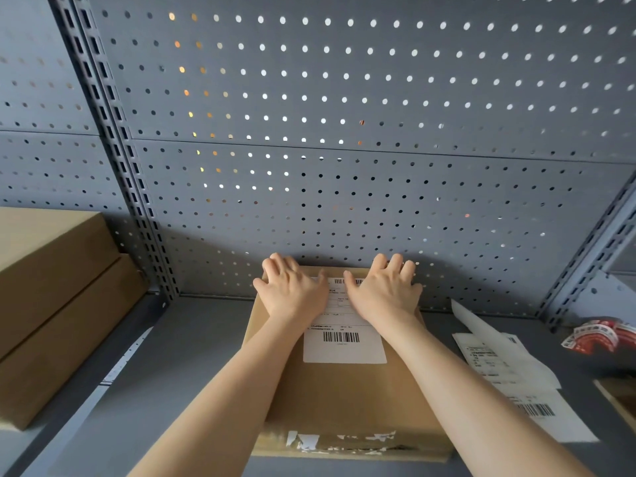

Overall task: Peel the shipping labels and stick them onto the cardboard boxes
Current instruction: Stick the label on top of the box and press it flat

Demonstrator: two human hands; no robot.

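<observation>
A flat brown cardboard box (344,394) lies on the grey shelf in front of me. A white shipping label (344,342) with barcodes sits on its top face, near the far end. My left hand (292,290) and my right hand (385,290) rest palm down on the far part of the box, fingers spread, each covering an upper corner of the label. Neither hand grips anything. The box's near edge carries torn white remnants of old tape (309,440).
Two stacked cardboard boxes (51,304) stand at the left. Loose label sheets (509,373) lie to the right of the box, with a red-and-white tape roll (599,339) beyond them and a box corner (619,401) at the right edge. A grey pegboard (344,132) backs the shelf.
</observation>
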